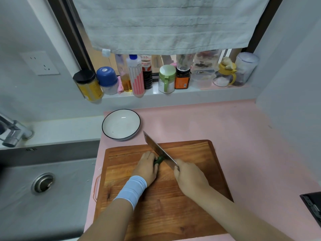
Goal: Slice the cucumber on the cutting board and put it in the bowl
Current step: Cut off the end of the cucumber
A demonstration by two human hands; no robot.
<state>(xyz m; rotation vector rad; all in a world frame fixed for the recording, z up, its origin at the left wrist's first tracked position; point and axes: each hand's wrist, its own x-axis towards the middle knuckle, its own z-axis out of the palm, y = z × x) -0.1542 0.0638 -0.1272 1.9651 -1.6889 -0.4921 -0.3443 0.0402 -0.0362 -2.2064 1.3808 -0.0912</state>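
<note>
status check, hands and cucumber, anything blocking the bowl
Left hand holds the cucumber on the cutting board. Right hand grips the knife, blade at the cucumber. Bowl empty, path to it open.

Pink counter [225, 122], steel sink [57, 211], towel [170, 23] over window [102, 60]

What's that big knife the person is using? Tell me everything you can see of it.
The knife is a cleaver with a broad, rectangular, grey metal blade. The right hand grips its handle, which is hidden. The blade slants from that hand up-left toward the bowl, edge down, apparently meeting the green cucumber that the left hand holds on the wooden cutting board.
</note>
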